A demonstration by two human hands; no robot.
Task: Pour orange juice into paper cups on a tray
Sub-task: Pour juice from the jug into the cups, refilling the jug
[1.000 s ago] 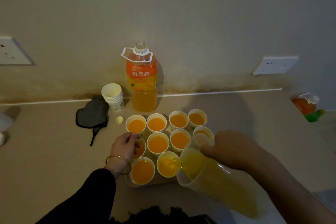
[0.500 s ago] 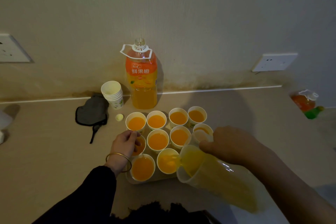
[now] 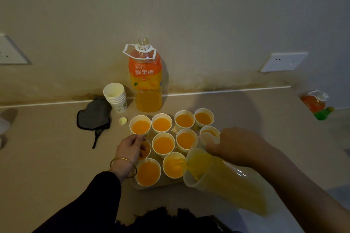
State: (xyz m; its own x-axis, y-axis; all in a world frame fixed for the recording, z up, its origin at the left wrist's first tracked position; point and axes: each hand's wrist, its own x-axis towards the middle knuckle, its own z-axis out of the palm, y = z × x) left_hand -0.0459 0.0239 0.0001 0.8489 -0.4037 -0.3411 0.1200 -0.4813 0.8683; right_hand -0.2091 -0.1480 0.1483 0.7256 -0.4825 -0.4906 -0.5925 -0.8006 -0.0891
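Note:
Several white paper cups of orange juice stand close together on a pale tray [image 3: 151, 187]. My right hand [image 3: 238, 145] grips a clear plastic pitcher [image 3: 223, 179] of juice, tilted left, and a stream runs from its spout into the front cup [image 3: 173, 165]. My left hand [image 3: 130, 147], with a gold bangle at the wrist, pinches the rim of the left middle cup [image 3: 144, 150]. The cup at the right [image 3: 209, 133] is partly hidden behind the pitcher's rim. The front left cup [image 3: 148, 173] is full.
An open orange juice bottle [image 3: 145, 81] stands by the wall, its yellow cap [image 3: 123, 120] on the counter. A stack of spare paper cups [image 3: 115, 96] and a dark cloth pouch [image 3: 94, 114] lie to its left. Another bottle [image 3: 315, 103] lies at the far right.
The juice in the front cup has risen as the pitcher keeps pouring. Both hands stay where they were.

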